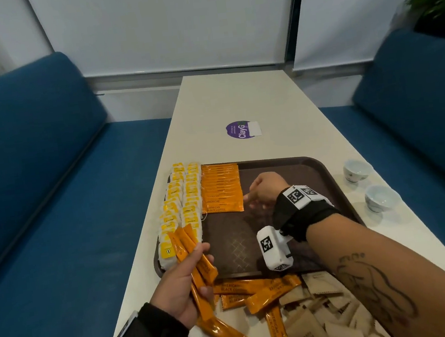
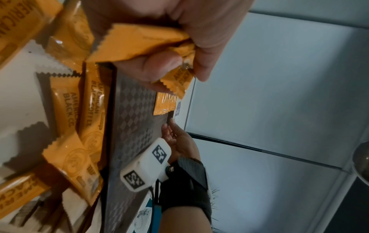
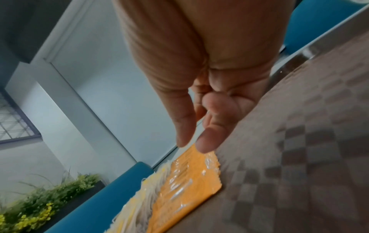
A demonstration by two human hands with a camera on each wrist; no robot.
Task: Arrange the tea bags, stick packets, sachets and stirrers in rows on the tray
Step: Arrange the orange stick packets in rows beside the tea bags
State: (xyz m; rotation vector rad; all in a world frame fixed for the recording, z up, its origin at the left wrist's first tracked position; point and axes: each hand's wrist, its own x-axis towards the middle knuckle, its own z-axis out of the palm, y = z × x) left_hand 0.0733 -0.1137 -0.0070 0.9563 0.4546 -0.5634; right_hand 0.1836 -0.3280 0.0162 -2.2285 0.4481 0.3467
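L fingers (image 1: pixel 198 257) gripping 3 stick packets (image 1: pixel 189 252), R fingers (image 1: pixel 249 197) loose, touching packet row (image 1: pixel 222 189)

Your left hand (image 1: pixel 180 286) is raised, palm toward you, fingers and thumb curled round a bundle of stick packets (image 1: pixel 196 265). Your right hand (image 1: pixel 265 189) reaches forward, forearm bare and tattooed, wrist strapped in black. Its fingers (image 3: pixel 207 141) extend downward, straight and close together, tips at the laid row's edge, gripping nothing.
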